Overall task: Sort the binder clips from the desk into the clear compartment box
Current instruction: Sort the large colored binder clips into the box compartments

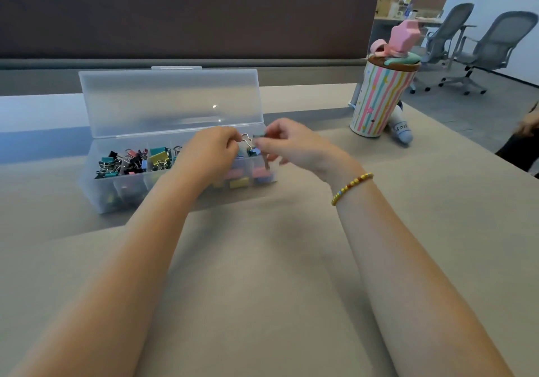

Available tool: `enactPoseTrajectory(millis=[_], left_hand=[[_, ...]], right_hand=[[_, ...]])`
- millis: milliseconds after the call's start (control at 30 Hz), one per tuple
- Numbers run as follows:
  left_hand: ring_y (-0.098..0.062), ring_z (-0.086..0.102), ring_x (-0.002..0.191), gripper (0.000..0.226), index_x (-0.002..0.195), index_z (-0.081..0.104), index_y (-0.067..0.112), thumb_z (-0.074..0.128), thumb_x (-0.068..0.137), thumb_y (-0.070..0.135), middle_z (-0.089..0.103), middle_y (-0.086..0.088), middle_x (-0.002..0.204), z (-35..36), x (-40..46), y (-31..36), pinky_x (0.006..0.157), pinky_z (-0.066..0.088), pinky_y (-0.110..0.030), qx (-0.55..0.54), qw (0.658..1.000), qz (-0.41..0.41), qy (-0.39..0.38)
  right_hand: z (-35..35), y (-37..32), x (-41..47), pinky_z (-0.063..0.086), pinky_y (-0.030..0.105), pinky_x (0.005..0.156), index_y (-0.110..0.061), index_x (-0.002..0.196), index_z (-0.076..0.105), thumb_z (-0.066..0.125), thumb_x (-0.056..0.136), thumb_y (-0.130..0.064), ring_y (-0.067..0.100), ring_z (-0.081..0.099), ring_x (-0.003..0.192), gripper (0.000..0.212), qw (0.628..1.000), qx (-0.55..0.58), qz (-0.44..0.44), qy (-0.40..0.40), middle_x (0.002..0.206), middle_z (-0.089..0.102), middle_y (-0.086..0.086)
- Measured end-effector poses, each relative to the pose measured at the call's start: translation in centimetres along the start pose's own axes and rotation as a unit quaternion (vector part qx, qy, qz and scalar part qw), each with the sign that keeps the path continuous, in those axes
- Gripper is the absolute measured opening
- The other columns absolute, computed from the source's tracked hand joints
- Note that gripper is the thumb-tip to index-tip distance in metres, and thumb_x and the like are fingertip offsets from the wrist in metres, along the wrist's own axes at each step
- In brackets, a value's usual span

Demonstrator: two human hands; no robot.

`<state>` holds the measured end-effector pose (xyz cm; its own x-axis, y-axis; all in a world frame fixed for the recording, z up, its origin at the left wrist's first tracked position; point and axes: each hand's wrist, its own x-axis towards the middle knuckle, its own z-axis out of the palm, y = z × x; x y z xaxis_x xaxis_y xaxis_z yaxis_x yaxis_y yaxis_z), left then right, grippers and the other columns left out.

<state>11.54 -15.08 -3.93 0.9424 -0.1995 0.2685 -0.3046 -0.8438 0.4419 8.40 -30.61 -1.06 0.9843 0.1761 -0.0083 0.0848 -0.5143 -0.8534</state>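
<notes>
A: Forearms fill the near half, both reaching up toward 12 o'clock over the bare desk (pixel 262 274). Beaded bracelet (pixel 351 187) on the right wrist.

B: Hands?

A: Left hand (pixel 208 150) and right hand (pixel 287 146) meet over the right end of the clear box (pixel 116 199). Left fingers are curled and appear to pinch a wire handle; right fingertips (pixel 259 143) pinch a small dark piece at 3 o'clock of it. Looks like one binder clip (pixel 248 142) between both hands, but blur hides whether it's one or two.

B: Box state?

A: Lid (pixel 172 102) stands open at 12 o'clock. Left compartments hold loose clips (pixel 128 161), mixed colours; more show through the front wall at the right end. None seen loose on the desk.

B: Risks?

A: Probably three. A pinch this light on a springy clip could slip, and the clip would snap away and bounce out over the front wall. Dropped from this height above the dividers, it could land in the wrong compartment. The left wrist sits over the middle compartments, so dragging it back low could catch handles and pull clips out.

B: Anything else nearby?

A: Striped cup (pixel 379 96) at 2 o'clock, well apart, unlikely to matter.
</notes>
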Motion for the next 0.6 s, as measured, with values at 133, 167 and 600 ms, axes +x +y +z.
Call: enactPoseTrajectory(millis=[133, 167, 600], left_hand=[[-0.025, 0.055, 0.106, 0.035, 0.121, 0.059, 0.017, 0.035, 0.095, 0.015, 0.061, -0.007, 0.12, -0.9, -0.6, 0.0, 0.09, 0.047, -0.037, -0.008, 1.0, 0.001, -0.001], [-0.024, 0.055, 0.107, 0.035, 0.121, 0.058, 0.017, 0.035, 0.095, 0.015, 0.061, -0.007, 0.121, -1.1, -0.8, -0.1, 0.091, 0.047, -0.038, -0.008, 1.0, 0.002, 0.002], [-0.018, 0.047, 0.125, 0.047, 0.14, 0.037, 0.031, 0.036, 0.096, 0.048, 0.046, 0.007, 0.141, -1.8, -5.2, -1.8, 0.094, 0.045, -0.036, 0.154, 0.983, 0.073, -0.071]], right_hand=[[2.0, 0.5, 3.7, 0.048, 0.028, 0.073, -0.016, 0.102, 0.044, 0.059, 0.089, -0.037, 0.016, 0.058, 0.083, 0.028, 0.984, -0.024, 0.008, 0.175, 0.083, 0.052, -0.007], [2.5, 0.8, 4.2, 0.048, 0.034, 0.081, -0.016, 0.104, 0.045, 0.057, 0.09, -0.039, 0.021, 0.058, 0.091, 0.03, 0.979, -0.066, 0.011, 0.192, 0.088, 0.054, -0.005], [3.9, 2.3, 2.8, 0.045, 0.029, 0.073, -0.004, 0.116, 0.053, 0.03, 0.084, 0.01, 0.028, 0.055, 0.101, 0.043, 0.986, -0.006, 0.073, 0.148, 0.111, 0.057, 0.014]])
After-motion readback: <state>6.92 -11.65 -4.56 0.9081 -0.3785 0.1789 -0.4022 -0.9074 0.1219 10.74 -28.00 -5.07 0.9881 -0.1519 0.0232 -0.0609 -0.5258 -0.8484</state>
